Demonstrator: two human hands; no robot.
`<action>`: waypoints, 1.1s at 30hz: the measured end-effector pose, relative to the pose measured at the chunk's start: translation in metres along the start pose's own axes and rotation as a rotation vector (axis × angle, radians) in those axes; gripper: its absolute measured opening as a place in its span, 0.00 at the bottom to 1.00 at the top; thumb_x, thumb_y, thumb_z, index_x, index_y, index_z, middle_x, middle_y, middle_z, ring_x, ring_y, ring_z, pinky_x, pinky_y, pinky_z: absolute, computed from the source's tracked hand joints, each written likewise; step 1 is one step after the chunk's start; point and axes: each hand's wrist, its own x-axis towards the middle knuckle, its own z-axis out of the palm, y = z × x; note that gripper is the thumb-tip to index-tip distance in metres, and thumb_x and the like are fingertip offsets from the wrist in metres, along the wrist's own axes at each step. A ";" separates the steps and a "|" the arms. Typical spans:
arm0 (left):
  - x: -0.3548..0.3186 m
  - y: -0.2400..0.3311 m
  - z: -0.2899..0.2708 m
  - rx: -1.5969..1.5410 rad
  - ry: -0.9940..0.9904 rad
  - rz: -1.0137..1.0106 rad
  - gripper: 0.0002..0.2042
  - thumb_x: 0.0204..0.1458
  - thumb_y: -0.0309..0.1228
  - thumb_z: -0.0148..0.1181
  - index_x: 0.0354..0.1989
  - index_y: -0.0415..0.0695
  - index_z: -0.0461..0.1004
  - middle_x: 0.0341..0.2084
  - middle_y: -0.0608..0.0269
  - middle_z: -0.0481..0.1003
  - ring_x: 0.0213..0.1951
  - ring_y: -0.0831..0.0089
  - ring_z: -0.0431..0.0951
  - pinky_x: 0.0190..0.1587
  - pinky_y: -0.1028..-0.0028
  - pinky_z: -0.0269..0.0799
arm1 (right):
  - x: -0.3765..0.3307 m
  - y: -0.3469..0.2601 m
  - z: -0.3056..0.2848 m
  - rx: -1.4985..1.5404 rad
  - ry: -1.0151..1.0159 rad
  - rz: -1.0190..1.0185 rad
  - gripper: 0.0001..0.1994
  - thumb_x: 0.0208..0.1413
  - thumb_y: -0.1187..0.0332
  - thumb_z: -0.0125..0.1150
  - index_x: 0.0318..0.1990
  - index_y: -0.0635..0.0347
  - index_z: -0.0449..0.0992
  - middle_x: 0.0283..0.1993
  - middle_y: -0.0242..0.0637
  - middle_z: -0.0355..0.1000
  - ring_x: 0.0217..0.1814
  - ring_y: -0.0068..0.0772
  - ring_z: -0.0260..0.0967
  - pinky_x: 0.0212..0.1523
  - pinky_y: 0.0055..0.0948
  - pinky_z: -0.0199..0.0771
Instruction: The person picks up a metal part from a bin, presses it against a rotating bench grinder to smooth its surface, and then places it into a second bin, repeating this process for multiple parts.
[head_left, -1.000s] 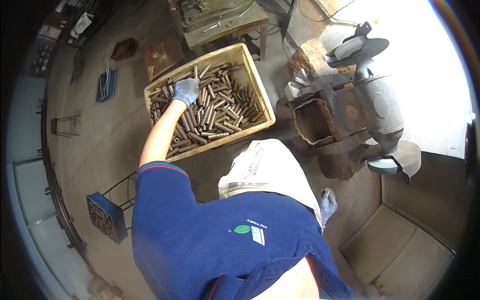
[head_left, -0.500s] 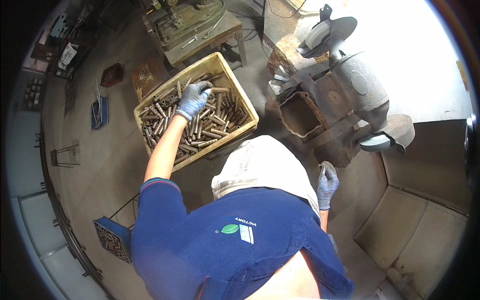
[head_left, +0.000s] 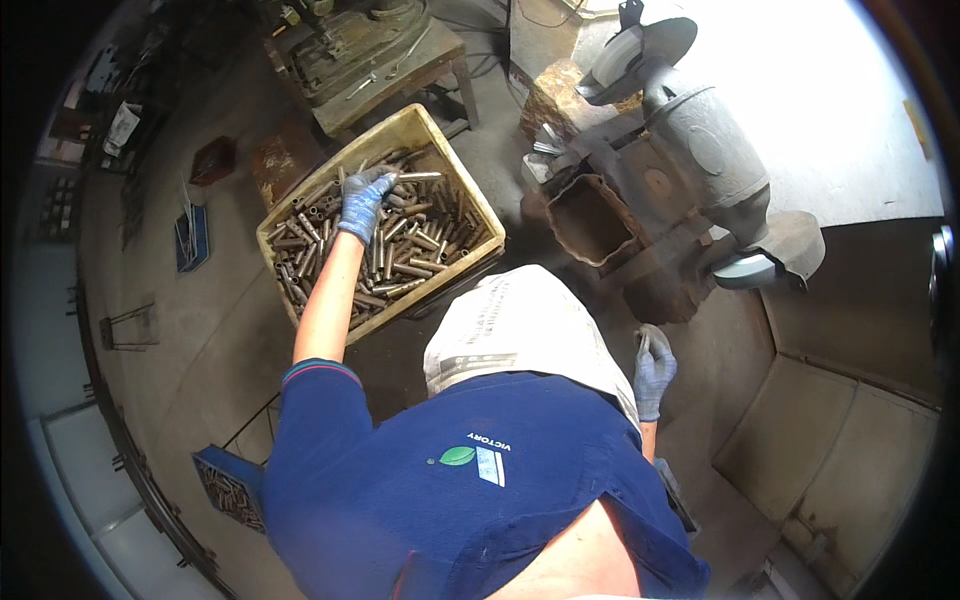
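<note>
My left hand point(head_left: 364, 200), in a blue-grey knit glove, is over the yellowish plastic bin point(head_left: 474, 184). Its fingers are closed on the end of a short metal tube point(head_left: 418, 177), which points to the right. Below and around it lies a jumbled heap of similar metal tubes point(head_left: 408, 258). Down at my right side, beneath the grinder, hangs my right hand point(head_left: 654, 376) in the same kind of glove. Its fingers are curled together, and whatever they may hold cannot be made out.
A bench grinder point(head_left: 708, 150) with guarded wheels stands at the right, a ragged-edged square metal box point(head_left: 592, 222) beside it. Beyond the bin is a metal worktable point(head_left: 400, 78) carrying a machine. On the left floor sit a blue bin of parts point(head_left: 228, 480) and a smaller blue bin point(head_left: 191, 240).
My left hand has drawn slightly left and back, and the tube at its fingertips now lies closer to level. The view has shifted a little; my right hand stays about where it was.
</note>
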 end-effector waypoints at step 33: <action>-0.078 -0.032 0.305 0.063 -1.169 -0.375 0.16 0.54 0.35 0.57 0.45 0.37 0.70 0.26 0.62 0.75 0.19 0.82 0.71 0.19 0.84 0.68 | 0.038 -0.130 0.026 -0.116 0.127 -0.118 0.10 0.44 0.79 0.59 0.37 0.65 0.77 0.43 0.43 0.70 0.46 0.35 0.69 0.46 0.28 0.69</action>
